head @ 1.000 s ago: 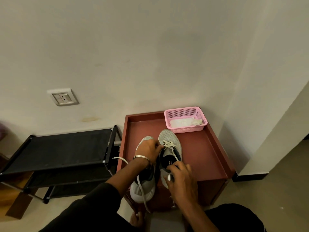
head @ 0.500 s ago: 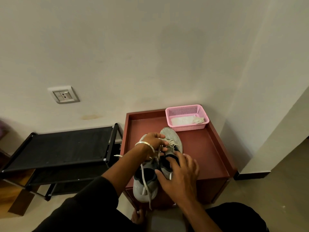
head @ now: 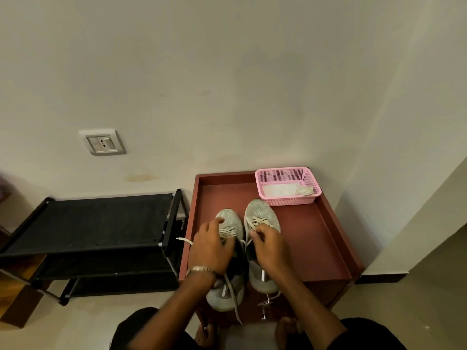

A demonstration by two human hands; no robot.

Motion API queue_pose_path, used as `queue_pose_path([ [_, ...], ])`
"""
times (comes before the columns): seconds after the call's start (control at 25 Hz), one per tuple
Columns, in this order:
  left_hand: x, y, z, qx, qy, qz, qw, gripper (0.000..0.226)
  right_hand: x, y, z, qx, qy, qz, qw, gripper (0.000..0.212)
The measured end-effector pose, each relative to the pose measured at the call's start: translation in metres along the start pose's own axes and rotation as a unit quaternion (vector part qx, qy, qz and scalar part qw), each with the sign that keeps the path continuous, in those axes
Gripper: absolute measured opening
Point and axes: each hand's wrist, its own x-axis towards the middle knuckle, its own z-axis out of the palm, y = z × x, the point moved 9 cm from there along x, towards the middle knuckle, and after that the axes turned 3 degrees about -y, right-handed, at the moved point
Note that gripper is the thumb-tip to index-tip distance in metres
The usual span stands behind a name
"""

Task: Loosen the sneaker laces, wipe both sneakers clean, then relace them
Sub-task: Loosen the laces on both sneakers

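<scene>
Head view. I see two pale grey mesh sneakers side by side, toes toward the wall, on a reddish-brown wooden cabinet top (head: 310, 238) with a raised rim. The left sneaker (head: 228, 219) has its heel overhanging the near edge; the right sneaker (head: 262, 213) lies just beside it, slightly farther back. The left hand (head: 211, 248), with a metal bracelet (head: 201, 269) at the wrist, rests over the left sneaker, fingers spread and blurred; I cannot tell whether it grasps anything. The right hand (head: 269, 246) is over the right sneaker, its fingers curled and pinching the off-white lace (head: 255, 221) near the middle eyelets. A loose lace end (head: 233, 303) of the left sneaker hangs past the cabinet's near edge. A pink perforated plastic basket (head: 284, 174) stands at the far right corner, holding white cloth (head: 280, 190). A black fabric shoe rack (head: 96, 221) stands left of the cabinet; a wall socket (head: 102, 142) is above it.
</scene>
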Motion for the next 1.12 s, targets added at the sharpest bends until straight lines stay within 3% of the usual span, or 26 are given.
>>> queue_pose_path([
  [0.08,-0.022,-0.038,0.024,0.027,-0.072,-0.07,0.995,0.065,0.004,-0.002,-0.01,0.054,0.013,0.005,0.998,0.026],
  [0.16,-0.032,-0.062,0.042,-0.003,-0.119,-0.121,0.985,0.06,0.009,-0.008,-0.015,0.111,0.013,0.025,0.993,0.025],
  [0.44,-0.005,-0.068,0.017,-0.069,-0.041,-0.128,0.989,0.025,0.037,-0.022,-0.031,0.164,-0.052,0.135,0.976,0.024],
  [0.52,0.002,-0.06,0.019,-0.07,-0.065,-0.106,0.99,0.028,0.044,-0.034,-0.038,0.085,-0.097,0.116,0.985,0.023],
  [0.6,-0.001,-0.058,0.031,-0.059,-0.114,-0.114,0.985,0.035,0.044,-0.048,-0.044,-0.086,-0.121,0.056,0.987,0.018],
  [0.68,-0.007,-0.062,0.046,-0.04,-0.151,-0.126,0.98,0.047,0.038,-0.061,-0.062,-0.256,-0.051,-0.012,0.965,0.023],
  [0.72,-0.008,-0.065,0.052,-0.037,-0.157,-0.129,0.979,0.048,0.032,-0.068,-0.076,-0.27,0.007,-0.035,0.962,0.025],
  [0.8,-0.003,-0.072,0.05,-0.037,-0.136,-0.134,0.981,0.041,0.023,-0.072,-0.1,-0.172,0.082,-0.05,0.98,0.022],
  [0.88,0.004,-0.077,0.043,-0.044,-0.11,-0.152,0.981,0.032,0.019,-0.056,-0.112,-0.069,0.107,-0.035,0.991,0.013],
  [1.0,0.016,-0.079,0.039,-0.046,-0.112,-0.171,0.978,0.03,0.007,-0.023,-0.117,-0.035,0.135,-0.005,0.99,0.004],
  [1.12,0.022,-0.071,0.034,-0.062,-0.134,-0.158,0.976,0.039,-0.008,0.031,-0.089,-0.035,0.048,0.092,0.994,0.007],
])
